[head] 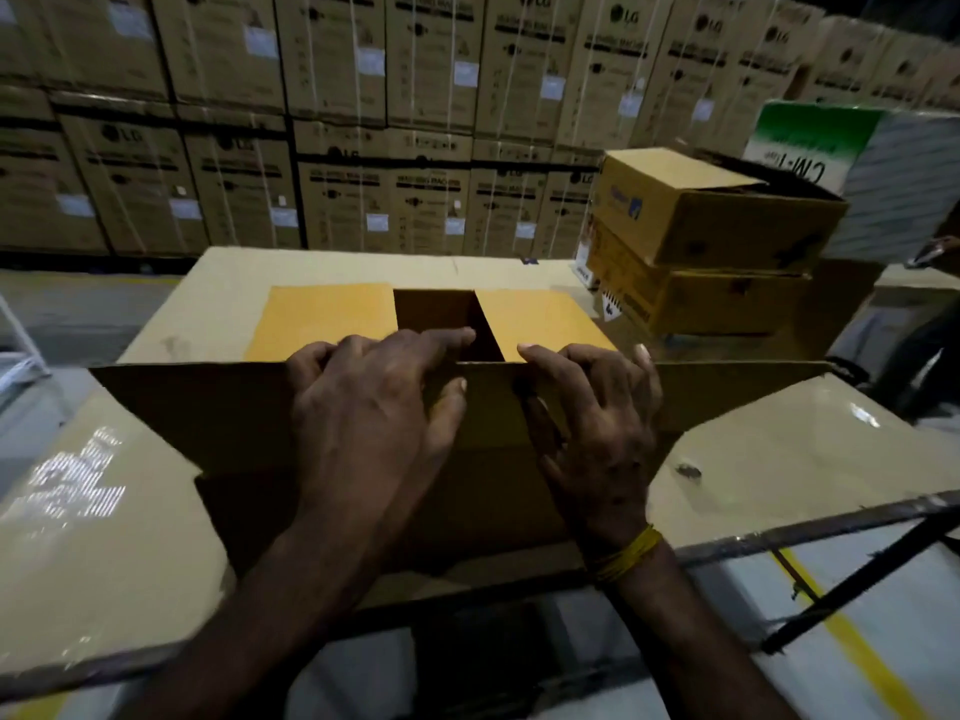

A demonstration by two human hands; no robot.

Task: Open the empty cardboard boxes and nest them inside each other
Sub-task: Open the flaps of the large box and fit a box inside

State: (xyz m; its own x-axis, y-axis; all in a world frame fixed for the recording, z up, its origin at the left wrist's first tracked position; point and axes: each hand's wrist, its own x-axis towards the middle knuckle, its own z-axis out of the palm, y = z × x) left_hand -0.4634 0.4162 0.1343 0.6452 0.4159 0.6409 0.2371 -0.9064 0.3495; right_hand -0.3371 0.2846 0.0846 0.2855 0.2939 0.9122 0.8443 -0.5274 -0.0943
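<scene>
Your left hand lies over the top edge of the near flap of the open cardboard box. Its fingers reach past the edge toward the dark gap between the two inner flaps, only slightly bent, and the thumb lies flat along the flap's near face. That grip is loose and fairly wide, more a press on the edge than a clamp. Your right hand sits just beside it on the same edge, fingers spread and hooked over the top, thumb down the near face, so its grip closes lightly on the flap. A yellow band circles that wrist.

The box stands in front of you on the cardboard-covered surface, near flap raised upright. The left inner flap and right inner flap are folded down flat, with a dark opening between them.

To the right, near the far edge of the surface, two more boxes are stacked: the upper box has its top partly open, and it rests on the lower box. A wall of large printed cartons fills the background.
</scene>
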